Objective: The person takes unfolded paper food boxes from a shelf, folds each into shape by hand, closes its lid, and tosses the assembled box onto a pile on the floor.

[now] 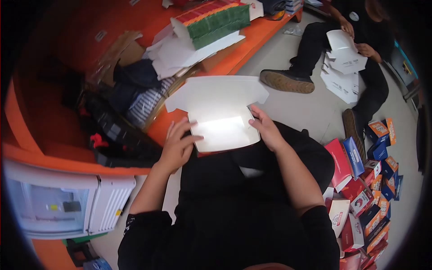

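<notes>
An opened cardboard food box (225, 130), white inside, sits over my lap with its flapped lid (218, 92) raised on the far side. A strip of red shows under its near edge. My left hand (179, 143) grips the left wall, fingers apart, some of them over the rim and slightly blurred. On the right, my right hand (266, 128) holds the side wall, thumb at the inner face and fingers round the outside. The underside of the box is hidden.
Folded boxes lie in a heap (364, 198) on the floor at right. Flat white sheets and a red-green stack (216, 24) rest on an orange shelf (252, 49). Across from me, another person holds white cardboard (344, 58). A white appliance (67, 202) stands at lower left.
</notes>
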A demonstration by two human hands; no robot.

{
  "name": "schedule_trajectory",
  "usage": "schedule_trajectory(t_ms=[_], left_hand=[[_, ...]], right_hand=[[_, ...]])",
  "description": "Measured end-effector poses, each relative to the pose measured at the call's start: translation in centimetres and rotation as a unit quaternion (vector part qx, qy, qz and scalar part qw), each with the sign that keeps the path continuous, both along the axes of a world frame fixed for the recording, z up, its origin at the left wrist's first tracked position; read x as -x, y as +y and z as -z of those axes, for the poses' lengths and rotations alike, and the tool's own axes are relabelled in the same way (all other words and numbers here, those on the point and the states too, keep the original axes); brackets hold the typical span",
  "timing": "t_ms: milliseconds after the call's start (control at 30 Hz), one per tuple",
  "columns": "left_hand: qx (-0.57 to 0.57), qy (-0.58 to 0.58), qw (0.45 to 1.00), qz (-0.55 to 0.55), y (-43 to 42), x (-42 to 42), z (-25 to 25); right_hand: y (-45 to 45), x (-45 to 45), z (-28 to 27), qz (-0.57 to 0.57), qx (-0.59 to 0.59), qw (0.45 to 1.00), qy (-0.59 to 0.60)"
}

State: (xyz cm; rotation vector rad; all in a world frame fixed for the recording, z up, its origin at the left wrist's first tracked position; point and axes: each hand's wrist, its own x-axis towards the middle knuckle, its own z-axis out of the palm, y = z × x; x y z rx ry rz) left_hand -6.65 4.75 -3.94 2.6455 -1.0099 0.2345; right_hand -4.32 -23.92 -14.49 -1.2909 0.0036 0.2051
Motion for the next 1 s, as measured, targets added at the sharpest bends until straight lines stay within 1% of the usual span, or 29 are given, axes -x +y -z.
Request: schedule_trajectory(t_ms=[33,67,100,133,233,267,300,367,400,500,533,633,733,833,867,967,1000], left_hand=[[0.139,0.045,0.989,-0.026,0.6,0.2,1.5],[0.276,0.084,0.956,-0.051,0.9,0.3,3.3],[0.408,0.118,0.902,-0.072,1.4,0.4,4.9],[0.415,0.16,0.889,-0.111,1.7,1.0,5.5],[0.403,0.105,0.896,-0.153,1.4,2.1,6.1],[0.468,0.132,0.86,-0.156,1.5,2.0,6.6],[0.532,0.154,0.818,-0.158,1.5,1.8,7.0],[0.58,0.184,0.767,-0.205,0.3,1.7,4.9],[0.616,0.234,0.714,-0.238,0.5,1.2,4.8],[0.614,0.399,0.657,-0.179,1.3,0.1,3.6],[0.584,0.392,0.678,-0.214,0.9,0.2,3.1],[0.55,0.394,0.7,-0.231,0.7,-0.2,2.4],[0.536,0.398,0.727,-0.163,1.5,-0.2,3.2],[0.632,0.5,0.59,-0.051,2.0,0.0,3.2],[0.636,0.506,0.578,-0.076,2.0,0.2,3.1],[0.532,0.471,0.671,-0.214,0.9,0.2,2.0],[0.52,0.469,0.679,-0.221,0.8,0.1,2.2]], right_hand=[[1.5,0.9,0.2,-0.015,-0.022,0.999,-0.038],[2.7,1.6,0.6,-0.007,-0.024,0.998,-0.053],[3.7,2.1,1.2,0.002,-0.025,0.997,-0.07],[4.8,2.5,1.7,0.026,0.004,0.995,-0.101],[6.0,3.4,1.4,0.066,0.054,0.988,-0.126],[5.8,3.8,1.0,0.056,-0.005,0.994,-0.094],[5.8,3.7,0.7,0.058,-0.007,0.993,-0.101],[5.4,3.5,0.5,0.063,-0.013,0.991,-0.116],[5.4,3.4,0.4,0.061,0.01,0.991,-0.12],[5.5,3.7,0.2,0.049,0.028,0.991,-0.121],[5.5,3.8,0.1,0.044,0.022,0.993,-0.112],[5.3,3.7,0.1,0.036,0.002,0.994,-0.098],[4.8,3.0,0.5,0.044,-0.013,0.994,-0.099],[4.9,3.2,0.3,0.054,-0.002,0.995,-0.082],[5.2,3.4,0.3,0.057,-0.001,0.995,-0.087],[5.7,3.5,0.4,0.066,-0.002,0.993,-0.099],[5.7,3.5,0.4,0.066,0.003,0.993,-0.096]])
